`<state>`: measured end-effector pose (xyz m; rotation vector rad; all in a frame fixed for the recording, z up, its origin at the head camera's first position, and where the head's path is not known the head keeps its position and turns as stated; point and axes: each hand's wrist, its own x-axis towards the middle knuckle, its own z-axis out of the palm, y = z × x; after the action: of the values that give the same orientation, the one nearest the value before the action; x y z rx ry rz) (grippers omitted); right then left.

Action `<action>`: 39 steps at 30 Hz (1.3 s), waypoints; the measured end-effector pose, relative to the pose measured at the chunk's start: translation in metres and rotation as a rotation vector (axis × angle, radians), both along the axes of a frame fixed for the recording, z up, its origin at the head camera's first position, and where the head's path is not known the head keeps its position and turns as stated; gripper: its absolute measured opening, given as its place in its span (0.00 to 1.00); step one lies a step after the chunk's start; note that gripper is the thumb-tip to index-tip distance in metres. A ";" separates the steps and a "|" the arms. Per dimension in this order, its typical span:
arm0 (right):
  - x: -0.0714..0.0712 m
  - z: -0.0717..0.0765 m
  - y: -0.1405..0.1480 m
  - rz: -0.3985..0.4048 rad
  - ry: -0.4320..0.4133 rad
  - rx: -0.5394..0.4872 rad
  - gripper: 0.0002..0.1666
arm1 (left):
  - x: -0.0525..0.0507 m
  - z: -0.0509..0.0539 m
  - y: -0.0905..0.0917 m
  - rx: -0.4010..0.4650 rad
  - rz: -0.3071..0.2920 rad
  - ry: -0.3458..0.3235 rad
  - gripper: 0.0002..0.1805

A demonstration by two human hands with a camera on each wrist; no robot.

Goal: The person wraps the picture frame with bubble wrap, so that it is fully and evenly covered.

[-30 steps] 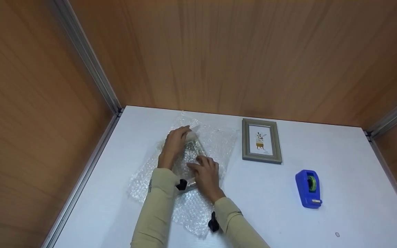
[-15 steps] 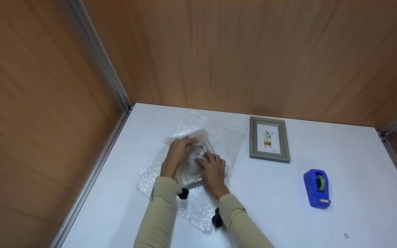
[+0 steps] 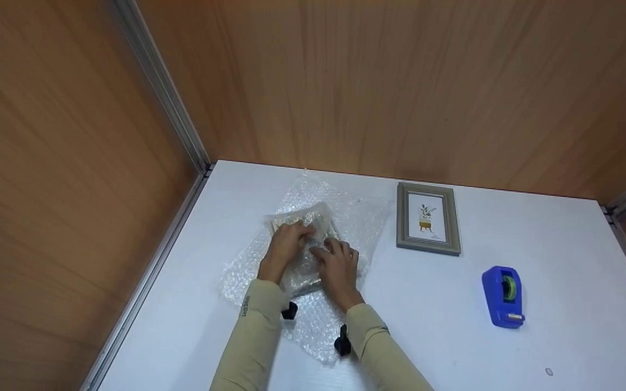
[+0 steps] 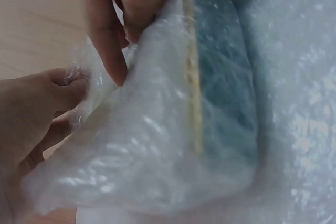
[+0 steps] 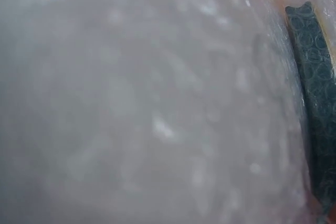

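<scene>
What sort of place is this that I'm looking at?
Probably a small packing booth: wood-look panels wall in a white table, which holds bubble wrap and a blue tape dispenser.

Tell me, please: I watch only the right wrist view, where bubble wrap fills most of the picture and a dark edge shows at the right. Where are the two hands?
Observer: In the head view, the left hand is on the left part of the wrapped item, and the right hand is on its right part.
Operator: Understood. Does something lie beside the bubble wrap?
Observer: Yes, a framed picture lies flat just to the right of it.
Operator: And is there any tape on the table?
Observer: Yes, a blue tape dispenser is further right than the frame and nearer to the person.
</scene>
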<state>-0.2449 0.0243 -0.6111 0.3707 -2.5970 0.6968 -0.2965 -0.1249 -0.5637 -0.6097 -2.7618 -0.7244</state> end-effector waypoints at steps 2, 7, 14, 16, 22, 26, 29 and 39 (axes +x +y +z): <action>0.000 0.000 0.000 -0.001 0.004 -0.005 0.15 | 0.000 -0.002 0.000 -0.021 -0.008 0.017 0.11; 0.000 0.000 0.000 -0.010 0.013 -0.014 0.13 | 0.000 -0.005 0.000 -0.054 -0.012 0.058 0.09; 0.000 0.001 -0.001 -0.046 -0.040 0.017 0.11 | 0.001 -0.007 0.000 -0.124 -0.002 0.001 0.15; 0.000 0.001 -0.001 -0.051 -0.060 0.025 0.14 | 0.001 -0.008 0.000 -0.142 -0.003 -0.022 0.19; -0.001 -0.001 0.000 -0.042 -0.044 0.049 0.20 | -0.001 -0.008 0.000 -0.145 -0.010 -0.006 0.17; 0.000 0.000 0.000 -0.028 -0.033 0.046 0.18 | 0.000 -0.008 -0.001 -0.158 -0.014 0.021 0.13; 0.001 0.001 0.000 -0.015 -0.036 0.048 0.18 | 0.002 -0.004 -0.003 -0.181 -0.030 -0.017 0.12; -0.001 0.003 0.002 -0.004 -0.054 0.055 0.17 | 0.019 0.015 -0.009 -0.243 -0.023 -0.415 0.28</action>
<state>-0.2458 0.0263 -0.6086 0.3682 -2.6714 0.6435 -0.2779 -0.1334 -0.5489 -0.5924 -3.2652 -0.5775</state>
